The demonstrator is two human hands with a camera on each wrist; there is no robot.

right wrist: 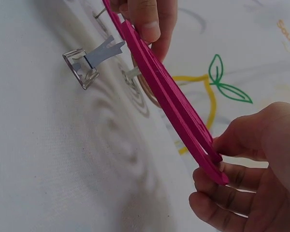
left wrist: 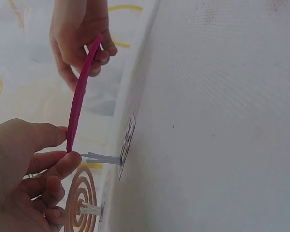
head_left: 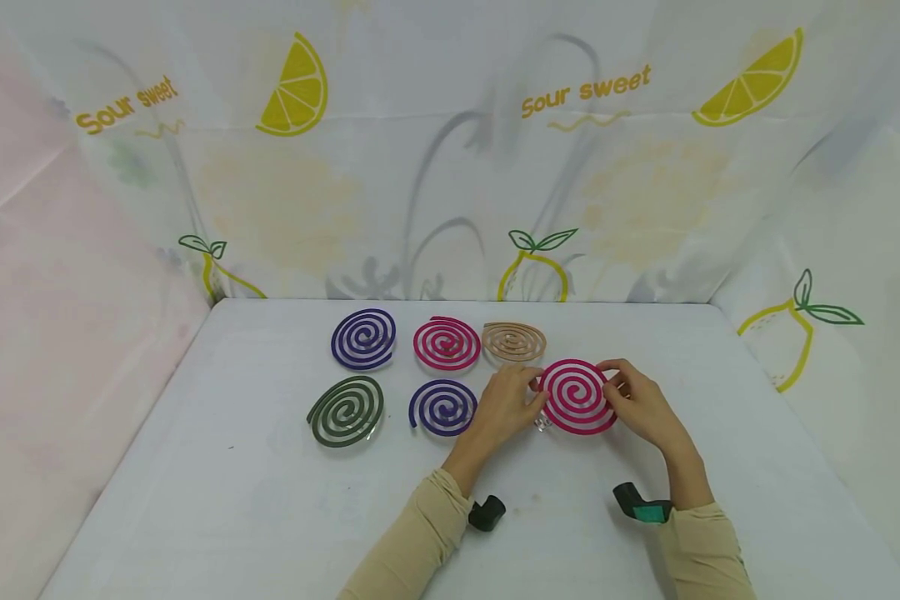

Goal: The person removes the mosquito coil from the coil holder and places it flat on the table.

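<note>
A bright pink mosquito coil (head_left: 576, 392) is held level above the table between both hands. My left hand (head_left: 506, 404) pinches its left edge between thumb and fingers; my right hand (head_left: 640, 406) pinches the opposite edge. Under the coil stands a small metal coil stand (right wrist: 104, 52), with its flat base on the table and its forked prong pointing up. In both wrist views a gap shows between prong and coil. Just behind the left hand, a tan coil (left wrist: 82, 198) sits raised on a similar stand.
Farther left are a second pink coil (head_left: 446, 343), a purple coil (head_left: 363, 339) at the back, another purple coil (head_left: 443, 408) beside the left wrist, and a green coil (head_left: 345, 411). A lemon-print cloth (head_left: 390, 192) rises behind the white table (head_left: 217, 517).
</note>
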